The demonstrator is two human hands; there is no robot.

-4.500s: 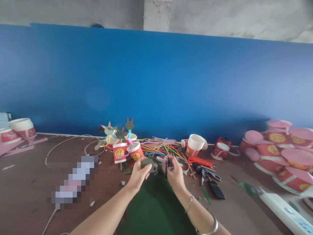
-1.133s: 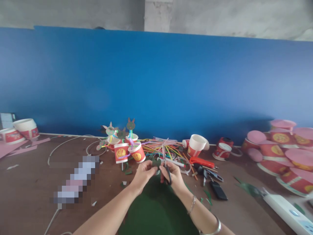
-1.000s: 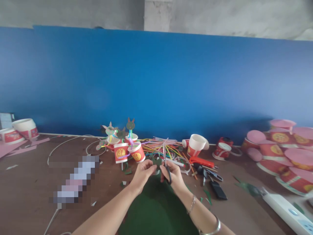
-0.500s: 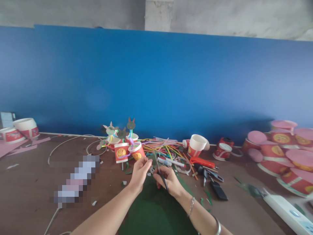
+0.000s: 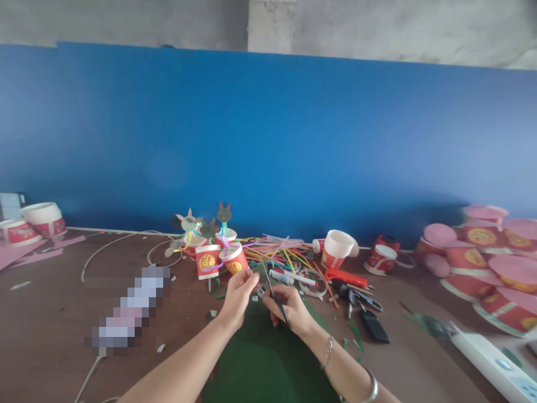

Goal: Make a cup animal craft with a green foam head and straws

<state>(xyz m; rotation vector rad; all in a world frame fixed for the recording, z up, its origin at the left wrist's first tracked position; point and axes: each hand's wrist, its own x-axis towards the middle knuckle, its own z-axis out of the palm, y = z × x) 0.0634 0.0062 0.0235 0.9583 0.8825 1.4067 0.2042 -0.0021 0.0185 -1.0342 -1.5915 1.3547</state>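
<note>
My right hand point(image 5: 287, 308) is closed round the dark handles of a pair of scissors point(image 5: 277, 305), whose blades point up and to the left. Just left of the blades, my left hand point(image 5: 239, 291) has its thumb and fingers pinched together; whatever is between them is too small to make out. Both hands are above a dark green sheet point(image 5: 268, 358) on the brown table. Beyond my left hand stand red and white paper cups point(image 5: 208, 262), some with animal-head cutouts point(image 5: 224, 212) on coloured stems.
Coloured sticks point(image 5: 281, 244), markers point(image 5: 293, 277), an orange-red tool point(image 5: 346, 277) and keys point(image 5: 350, 302) lie beyond my right hand. Pink-topped cups point(image 5: 482, 235) and a white power strip point(image 5: 495, 358) are at right. A blurred-out object point(image 5: 132, 308) lies left.
The view has shifted very slightly. Both hands stay in nearly the same place, with the scissors still in my right hand.
</note>
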